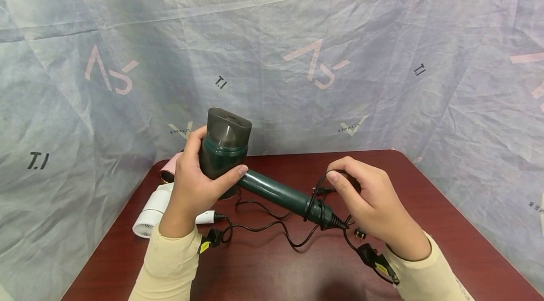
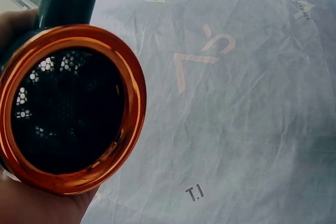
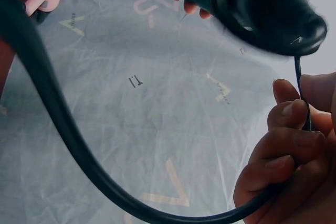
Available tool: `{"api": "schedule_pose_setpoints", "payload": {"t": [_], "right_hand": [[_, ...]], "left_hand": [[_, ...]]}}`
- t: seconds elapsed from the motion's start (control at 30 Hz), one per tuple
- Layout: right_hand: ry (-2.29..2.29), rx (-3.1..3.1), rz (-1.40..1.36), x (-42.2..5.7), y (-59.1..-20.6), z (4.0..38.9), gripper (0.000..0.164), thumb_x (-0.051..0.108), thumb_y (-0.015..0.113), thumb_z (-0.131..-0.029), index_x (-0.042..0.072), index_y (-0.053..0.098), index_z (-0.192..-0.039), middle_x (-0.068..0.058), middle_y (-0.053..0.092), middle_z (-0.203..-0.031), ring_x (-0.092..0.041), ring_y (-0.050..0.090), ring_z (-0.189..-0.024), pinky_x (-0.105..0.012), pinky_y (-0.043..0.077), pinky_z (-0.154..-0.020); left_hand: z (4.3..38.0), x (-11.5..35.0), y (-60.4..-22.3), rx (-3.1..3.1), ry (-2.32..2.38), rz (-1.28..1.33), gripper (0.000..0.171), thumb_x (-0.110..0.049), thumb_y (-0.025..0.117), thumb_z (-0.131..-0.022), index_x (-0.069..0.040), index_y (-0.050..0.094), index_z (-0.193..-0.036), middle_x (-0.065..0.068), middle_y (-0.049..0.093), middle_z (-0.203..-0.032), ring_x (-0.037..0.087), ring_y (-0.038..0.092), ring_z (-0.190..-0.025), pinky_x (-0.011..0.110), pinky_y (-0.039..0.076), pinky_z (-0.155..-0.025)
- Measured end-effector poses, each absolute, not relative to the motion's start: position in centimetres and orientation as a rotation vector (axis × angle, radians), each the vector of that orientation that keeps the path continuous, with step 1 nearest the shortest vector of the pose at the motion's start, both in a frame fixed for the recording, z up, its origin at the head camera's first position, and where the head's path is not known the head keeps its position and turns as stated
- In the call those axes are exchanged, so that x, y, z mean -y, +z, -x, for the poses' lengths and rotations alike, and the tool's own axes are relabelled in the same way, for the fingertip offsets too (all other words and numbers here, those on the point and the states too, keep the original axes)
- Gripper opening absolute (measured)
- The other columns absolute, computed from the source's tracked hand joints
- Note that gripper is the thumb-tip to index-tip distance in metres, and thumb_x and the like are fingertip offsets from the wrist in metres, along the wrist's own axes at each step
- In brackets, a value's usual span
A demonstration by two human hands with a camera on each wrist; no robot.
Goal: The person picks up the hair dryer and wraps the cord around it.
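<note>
My left hand (image 1: 199, 178) grips a dark green hair dryer (image 1: 276, 191) round its barrel, holding it above the table. A smoky see-through nozzle (image 1: 229, 130) caps the barrel and points up. In the left wrist view the dryer's copper-coloured rear ring (image 2: 137, 103) surrounds a dark perforated grille. My right hand (image 1: 369, 192) pinches the black power cord (image 3: 299, 80) between thumb and fingers, close to the handle's end. Loops of that cord wrap round the lower handle, and a longer stretch hangs in an arc below the hand in the right wrist view.
A white hair dryer (image 1: 148, 213) lies at the left of the dark red table (image 1: 263, 272), with a pink hair dryer (image 1: 170, 167) behind it. Black cords (image 1: 255, 229) cross the tabletop, and a plug (image 1: 360, 234) lies near my right wrist. Grey printed cloth (image 1: 272, 22) hangs behind.
</note>
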State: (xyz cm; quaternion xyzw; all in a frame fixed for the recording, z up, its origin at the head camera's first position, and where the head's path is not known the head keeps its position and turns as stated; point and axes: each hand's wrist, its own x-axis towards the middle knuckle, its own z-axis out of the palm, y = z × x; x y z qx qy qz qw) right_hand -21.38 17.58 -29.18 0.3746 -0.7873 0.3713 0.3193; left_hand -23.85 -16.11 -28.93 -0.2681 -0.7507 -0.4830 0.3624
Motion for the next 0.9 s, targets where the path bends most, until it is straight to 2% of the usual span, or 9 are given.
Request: {"api": "schedule_pose_setpoints", "payload": {"t": [0.23,0.47,0.73,0.9], "right_hand": [[1.006,2.076,-0.982,-17.4,-29.4,21.7,0.024,0.004,0.064,-0.1,0.028,0.065,-0.1,0.013,0.054,-0.078,-0.002,0.043,-0.059,-0.017,0.04,-0.056],[1.03,2.126,-1.001,-17.2,-29.9,22.1,0.021,0.006,0.065,-0.1,0.027,0.063,-0.098,0.014,0.054,-0.078,-0.003,0.045,-0.061,-0.018,0.041,-0.056],[1.014,2.147,-1.054,-16.7,-30.2,22.5,0.02,0.006,0.062,-0.102,0.025,0.064,-0.1,0.016,0.055,-0.079,-0.003,0.048,-0.065,-0.02,0.044,-0.062],[1.056,2.148,-1.086,-16.4,-30.5,22.8,0.024,0.004,0.057,-0.104,0.027,0.063,-0.099,0.014,0.052,-0.075,-0.004,0.05,-0.064,-0.02,0.045,-0.061]], "left_hand": [[23.7,16.2,-28.9,1.919,-1.349,0.746,0.085,-0.003,0.089,-0.073,-0.022,0.05,-0.146,-0.002,0.065,-0.119,0.017,0.066,-0.097,0.026,0.056,-0.082],[23.5,16.2,-28.7,1.873,-1.489,0.776,0.081,0.002,0.084,-0.075,-0.018,0.051,-0.146,0.005,0.065,-0.12,0.022,0.066,-0.098,0.029,0.057,-0.083],[23.5,16.1,-28.5,1.824,-1.564,0.772,0.077,0.002,0.082,-0.077,-0.016,0.052,-0.146,0.01,0.063,-0.124,0.025,0.066,-0.102,0.03,0.057,-0.085],[23.4,15.9,-28.4,1.773,-1.596,0.76,0.074,0.0,0.08,-0.079,-0.015,0.051,-0.146,0.012,0.064,-0.122,0.027,0.066,-0.1,0.031,0.058,-0.084]]}}
